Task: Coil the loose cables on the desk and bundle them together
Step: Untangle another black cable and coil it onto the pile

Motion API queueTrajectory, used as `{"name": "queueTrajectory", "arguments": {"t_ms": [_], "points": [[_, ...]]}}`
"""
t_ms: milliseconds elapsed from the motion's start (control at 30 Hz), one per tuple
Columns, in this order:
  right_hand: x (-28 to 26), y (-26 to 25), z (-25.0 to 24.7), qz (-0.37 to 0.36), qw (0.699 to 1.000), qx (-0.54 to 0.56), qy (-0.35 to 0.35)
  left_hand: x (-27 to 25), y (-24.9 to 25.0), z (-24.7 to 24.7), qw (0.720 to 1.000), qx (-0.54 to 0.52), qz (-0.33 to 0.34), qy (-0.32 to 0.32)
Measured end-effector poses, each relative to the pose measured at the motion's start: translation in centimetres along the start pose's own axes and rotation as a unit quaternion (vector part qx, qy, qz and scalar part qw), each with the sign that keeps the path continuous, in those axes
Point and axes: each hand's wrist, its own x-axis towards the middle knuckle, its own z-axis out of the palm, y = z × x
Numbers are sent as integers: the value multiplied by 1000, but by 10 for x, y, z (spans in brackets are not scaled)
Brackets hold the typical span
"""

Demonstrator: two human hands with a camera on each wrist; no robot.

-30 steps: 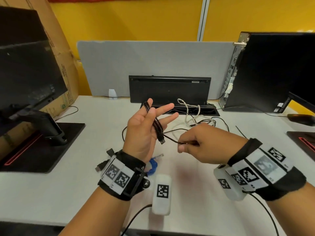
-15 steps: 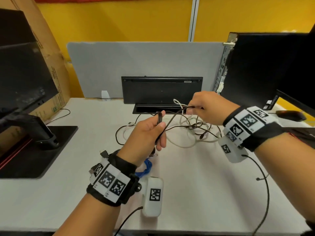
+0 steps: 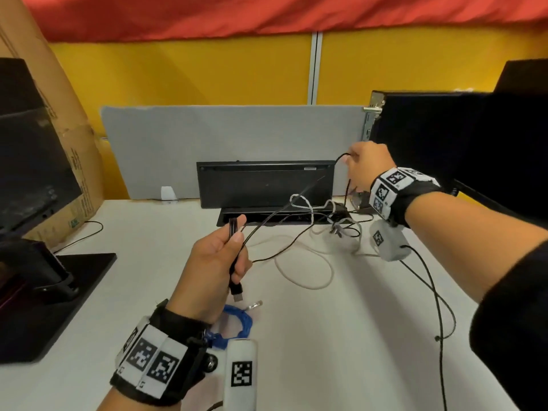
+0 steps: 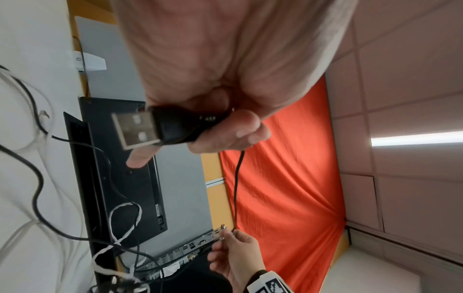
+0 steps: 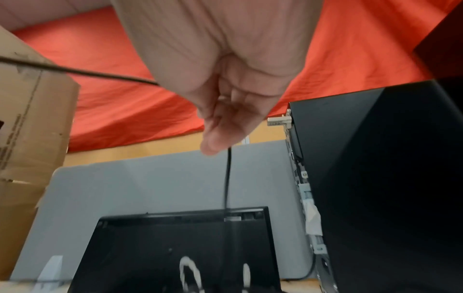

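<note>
My left hand grips a folded loop of the black USB cable; its plug hangs below my fist and fills the left wrist view as a metal USB plug. My right hand is raised at the back right and pinches the same black cable, stretched taut between the hands. A white cable loops loose on the desk. A tangle of black and white cables lies near the cable tray. A blue coiled cable sits by my left wrist.
A black keyboard leans on the grey divider behind an open cable tray. A black PC tower stands at the right, a monitor base and cardboard box at the left.
My right hand has drawn the black cable up and away to the back right, pulling it taut. My left hand has closed round the folded loop and stayed near the middle.
</note>
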Motion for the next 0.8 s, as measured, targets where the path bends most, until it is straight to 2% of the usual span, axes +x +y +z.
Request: {"name": "queueTrajectory", "arguments": {"t_ms": [67, 100, 167, 200, 267, 333, 400, 533, 667, 733, 800], "points": [[8, -6, -6, 26, 995, 86, 52, 2, -1, -2, 1000, -13, -5, -1], [12, -8, -10, 50, 986, 151, 51, 3, -3, -3, 1000, -18, -9, 1], [16, -12, -18, 100, 953, 286, 7, 5, -6, -7, 999, -31, -20, 10], [16, -14, -21, 105, 947, 303, -12, 6, -8, -8, 999, -43, -25, 13], [16, -18, -26, 77, 965, 249, -26, 7, -12, -11, 998, -57, -30, 13], [12, -21, -30, 39, 987, 150, -29, 7, -14, -12, 997, -68, -26, 9], [8, -21, -31, 34, 993, 102, -51, 8, -15, -12, 996, -86, -21, 3], [-5, -17, -22, 68, 984, 84, -143, 8, -16, -12, 990, -139, -33, -19], [-39, -25, -4, 34, 957, 1, -288, 4, -12, -4, 980, -190, -46, -45], [-56, -35, 4, -10, 953, -70, -294, 2, -9, 2, 977, -202, -52, -48], [-71, -46, 5, -23, 951, -76, -298, 1, -7, 6, 974, -214, -63, -49]]}}
